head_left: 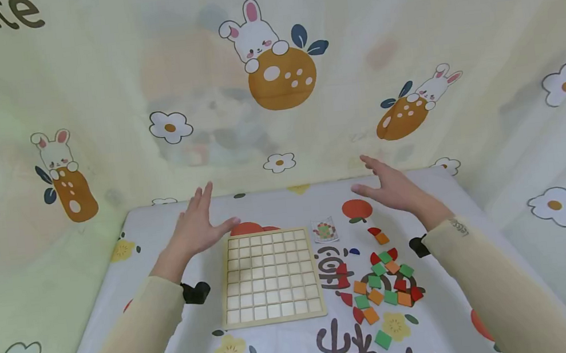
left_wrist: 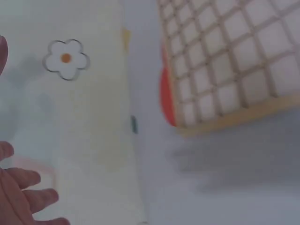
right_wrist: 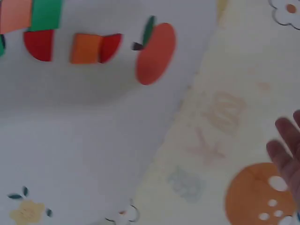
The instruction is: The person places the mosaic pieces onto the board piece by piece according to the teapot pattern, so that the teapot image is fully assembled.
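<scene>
My left hand (head_left: 192, 229) is raised above the far left corner of a wooden grid board (head_left: 320, 309), fingers straight and thumb spread, with nothing in it. Light-bottomed square cells fill the board. On the other side, my right hand (head_left: 393, 188) hovers over the table's far right part, also spread and holding nothing. Below it lie a red quarter-circle piece and an orange square (right_wrist: 86, 48) side by side. A small picture card (head_left: 324, 230) rests just right of the board. Loose green squares (head_left: 383, 339), orange squares (head_left: 371, 315) and red quarter-circle pieces (head_left: 358, 314) are scattered nearer the person.
A white printed tablecloth (head_left: 187, 347) covers the table, with printed fruit, flowers and lettering. A small blue half-round piece (head_left: 355, 251) lies below the card. Behind the table hangs a pale curtain (head_left: 220, 171) printed with rabbits and oranges.
</scene>
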A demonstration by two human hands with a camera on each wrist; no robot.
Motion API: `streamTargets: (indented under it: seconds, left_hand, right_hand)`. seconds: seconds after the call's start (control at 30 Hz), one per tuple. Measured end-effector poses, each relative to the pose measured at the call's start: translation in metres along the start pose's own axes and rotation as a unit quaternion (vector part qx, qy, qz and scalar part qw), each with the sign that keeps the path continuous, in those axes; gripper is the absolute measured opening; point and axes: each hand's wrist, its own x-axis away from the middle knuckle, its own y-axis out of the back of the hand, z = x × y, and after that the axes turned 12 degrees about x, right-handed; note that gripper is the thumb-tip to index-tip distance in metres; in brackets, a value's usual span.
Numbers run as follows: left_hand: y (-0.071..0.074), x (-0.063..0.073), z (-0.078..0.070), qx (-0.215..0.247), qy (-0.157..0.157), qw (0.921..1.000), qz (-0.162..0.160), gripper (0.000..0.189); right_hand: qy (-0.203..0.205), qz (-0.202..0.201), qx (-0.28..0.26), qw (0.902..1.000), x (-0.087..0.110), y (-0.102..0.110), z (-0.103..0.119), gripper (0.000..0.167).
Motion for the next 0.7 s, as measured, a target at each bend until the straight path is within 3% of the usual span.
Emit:
streamTargets:
  seconds: [0.13, 0.3, 0.5, 0.7]
  left_hand:
    - [-0.018, 0.016, 0.03, 0.04, 0.014, 0.9988, 0.023, 0.107]
    - [-0.049, 0.037, 0.056, 0.067, 0.051, 0.9952, 0.05, 0.108]
    - [-0.082, 0.06, 0.075, 0.043, 0.078, 0.9933, 0.074, 0.11]
    - [-0.096, 0.073, 0.084, -0.003, 0.048, 0.9957, 0.079, 0.116]
  right_hand:
    - [0.006, 0.024, -0.03, 0.9992, -0.004, -0.028, -0.013, 0.09]
    - [0.018, 0.052, -0.023, 0.9982, -0.013, -0.064, -0.018, 0.086]
    - [0.039, 0.081, -0.02, 0.9957, -0.029, -0.098, -0.016, 0.086]
    - [0.028, 0.107, -0.032, 0.9934, -0.039, -0.118, -0.014, 0.086]
